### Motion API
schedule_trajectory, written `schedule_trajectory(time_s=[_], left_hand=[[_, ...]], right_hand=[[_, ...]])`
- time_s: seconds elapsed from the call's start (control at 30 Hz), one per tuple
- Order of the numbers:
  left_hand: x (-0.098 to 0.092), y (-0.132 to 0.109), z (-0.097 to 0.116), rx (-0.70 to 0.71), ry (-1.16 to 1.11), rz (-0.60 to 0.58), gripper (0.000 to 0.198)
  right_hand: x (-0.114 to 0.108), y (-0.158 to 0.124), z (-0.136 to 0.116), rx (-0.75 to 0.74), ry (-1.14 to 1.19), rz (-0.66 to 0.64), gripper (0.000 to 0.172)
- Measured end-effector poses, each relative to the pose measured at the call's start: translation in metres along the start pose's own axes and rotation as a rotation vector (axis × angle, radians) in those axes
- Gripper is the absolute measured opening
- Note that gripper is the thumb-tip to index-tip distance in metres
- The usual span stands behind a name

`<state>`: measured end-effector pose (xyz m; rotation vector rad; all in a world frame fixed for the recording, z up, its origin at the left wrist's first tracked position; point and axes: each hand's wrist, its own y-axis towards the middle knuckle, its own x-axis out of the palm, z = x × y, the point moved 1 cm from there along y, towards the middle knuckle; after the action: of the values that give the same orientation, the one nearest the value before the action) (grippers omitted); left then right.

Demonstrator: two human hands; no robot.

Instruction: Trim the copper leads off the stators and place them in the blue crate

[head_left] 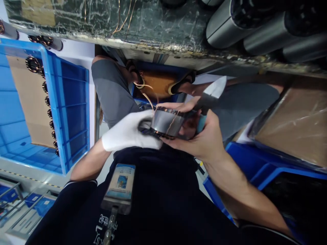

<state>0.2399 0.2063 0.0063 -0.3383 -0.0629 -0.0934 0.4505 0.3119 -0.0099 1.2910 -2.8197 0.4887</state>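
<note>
A grey metal stator ring (166,122) with copper windings and loose copper wire ends sits between both hands, over my lap. My left hand (127,134), in a white glove, grips the ring's left side. My right hand (206,139), bare, cups the ring from the right and below. The same hand holds a tool with a blue handle (200,123), and its pale tip (216,89) points up and away from me. The ring's far side is hidden by my fingers.
A blue crate (68,102) at left holds a cardboard sheet and several wound stators along its edge. A worn bench edge (153,44) runs across the top, with grey cylinders (224,27) at the upper right. Plastic-wrapped cardboard (293,126) lies on a blue crate at right. A phone (119,185) hangs at my chest.
</note>
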Motion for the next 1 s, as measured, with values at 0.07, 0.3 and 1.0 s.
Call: schedule_trajectory(time_s=[0.07, 0.3, 1.0], left_hand=[[0.01, 0.011, -0.005, 0.006, -0.226, -0.196, 0.033], [0.014, 0.014, 0.014, 0.07, -0.234, 0.02, 0.04], [0.018, 0.016, 0.018, 0.055, 0.087, 0.146, 0.028]], right_hand=[[0.003, 0.0, -0.009, -0.09, -0.031, -0.062, 0.044], [-0.029, -0.01, -0.046, -0.336, -0.646, -0.128, 0.053], [-0.054, -0.029, -0.058, -0.332, -0.916, -0.292, 0.072]])
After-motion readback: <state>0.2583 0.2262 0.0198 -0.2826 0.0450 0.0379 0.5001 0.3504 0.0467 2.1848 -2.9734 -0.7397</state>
